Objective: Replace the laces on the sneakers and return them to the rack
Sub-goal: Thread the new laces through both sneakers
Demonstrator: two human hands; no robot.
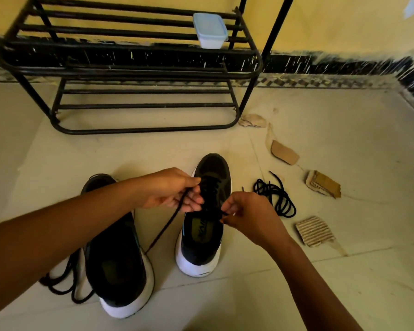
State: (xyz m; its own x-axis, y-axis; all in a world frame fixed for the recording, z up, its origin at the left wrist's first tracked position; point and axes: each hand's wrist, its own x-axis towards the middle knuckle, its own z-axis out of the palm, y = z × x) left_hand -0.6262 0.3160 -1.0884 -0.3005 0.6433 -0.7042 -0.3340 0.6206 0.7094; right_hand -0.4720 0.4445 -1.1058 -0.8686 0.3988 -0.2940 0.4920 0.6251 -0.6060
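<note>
Two black sneakers with white soles stand on the floor, toes toward the rack. Over the right sneaker (202, 244) both hands work a black lace. My left hand (170, 188) pinches one lace end (164, 229), which trails down toward the left sneaker (116, 263). My right hand (245, 215) pinches the other lace end at the sneaker's eyelets. A loose black lace (276, 198) lies coiled on the floor to the right. Another loose lace (62, 283) lies left of the left sneaker.
A black metal shoe rack (139, 72) stands against the yellow wall ahead, with a pale blue lidded box (209, 31) on its upper shelf. Several cardboard scraps (314, 231) lie on the tiled floor to the right.
</note>
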